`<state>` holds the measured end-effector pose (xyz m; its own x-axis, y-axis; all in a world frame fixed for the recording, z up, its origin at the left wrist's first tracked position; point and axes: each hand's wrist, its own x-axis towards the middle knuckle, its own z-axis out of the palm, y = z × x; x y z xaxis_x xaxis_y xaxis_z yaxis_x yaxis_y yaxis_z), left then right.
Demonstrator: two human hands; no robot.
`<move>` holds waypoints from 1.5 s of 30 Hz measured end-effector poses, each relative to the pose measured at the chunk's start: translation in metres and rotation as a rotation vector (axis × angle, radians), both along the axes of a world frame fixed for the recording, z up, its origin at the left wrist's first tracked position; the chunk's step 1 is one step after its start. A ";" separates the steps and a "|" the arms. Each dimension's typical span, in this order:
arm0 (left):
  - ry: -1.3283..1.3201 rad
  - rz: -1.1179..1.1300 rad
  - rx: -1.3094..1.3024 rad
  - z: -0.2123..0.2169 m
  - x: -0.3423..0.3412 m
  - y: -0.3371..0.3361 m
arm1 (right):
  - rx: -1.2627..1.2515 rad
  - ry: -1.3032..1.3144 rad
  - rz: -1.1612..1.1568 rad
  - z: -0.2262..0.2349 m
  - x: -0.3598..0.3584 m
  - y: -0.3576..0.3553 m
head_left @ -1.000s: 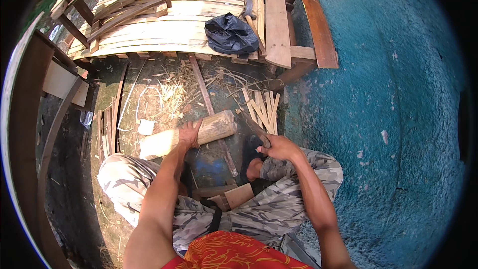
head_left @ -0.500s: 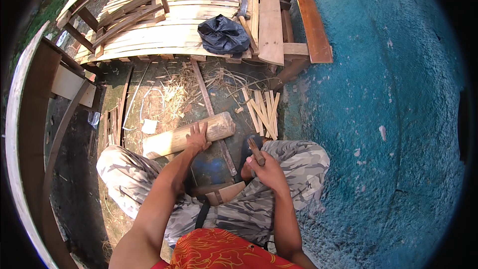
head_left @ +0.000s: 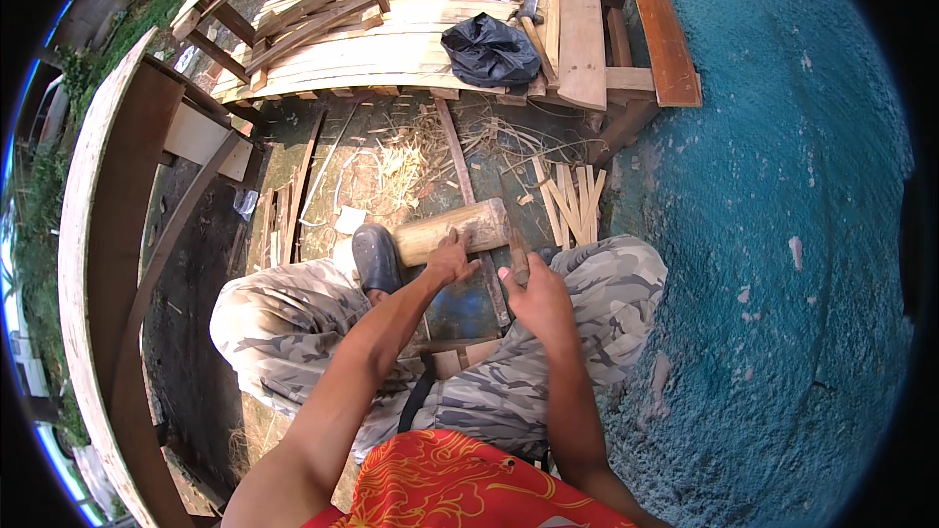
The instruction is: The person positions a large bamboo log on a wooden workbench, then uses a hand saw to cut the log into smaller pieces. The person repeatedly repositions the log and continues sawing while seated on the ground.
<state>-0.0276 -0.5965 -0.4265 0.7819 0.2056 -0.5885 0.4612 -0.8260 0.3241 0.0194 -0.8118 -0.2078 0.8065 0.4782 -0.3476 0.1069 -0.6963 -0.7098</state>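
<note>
A short, thick pale log (head_left: 435, 235), rounded and with a rough right end, lies on the ground in front of me. My left hand (head_left: 452, 257) rests on top of it, fingers spread and holding nothing. A dark clog (head_left: 376, 259) on my left foot stands against the log's left part and hides that end. Beside the right end, my right hand (head_left: 536, 293) grips a wooden-handled tool (head_left: 518, 252) that points away from me. Its far part looks thin and brown; I cannot make out its exact kind.
Wood strips (head_left: 579, 203) lie beyond my right knee, with shavings (head_left: 401, 168) further left. A slatted bamboo bench (head_left: 421, 15) carries a black plastic bag (head_left: 489, 51) and a hammer (head_left: 536, 44). A blue wall (head_left: 773, 186) borders my right, a wooden frame (head_left: 98, 264) my left.
My left foot has come up against the log's left part. My left hand still lies on the log, and the right hand has brought the tool close to its right end. The view has shifted.
</note>
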 end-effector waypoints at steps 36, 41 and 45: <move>0.127 0.234 -0.154 -0.033 0.072 0.027 | 0.001 0.121 -0.303 0.005 -0.043 -0.035; 0.133 0.233 -0.191 -0.036 0.066 0.028 | -0.032 0.102 -0.320 0.031 -0.062 -0.010; 0.129 0.285 -0.225 -0.035 0.066 0.025 | -0.049 0.079 -0.289 0.037 -0.060 0.005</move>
<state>0.0379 -0.5713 -0.4613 0.6288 0.2581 -0.7335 0.7107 -0.5735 0.4074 -0.0405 -0.8067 -0.1712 0.8764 0.2140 -0.4314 -0.1547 -0.7233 -0.6730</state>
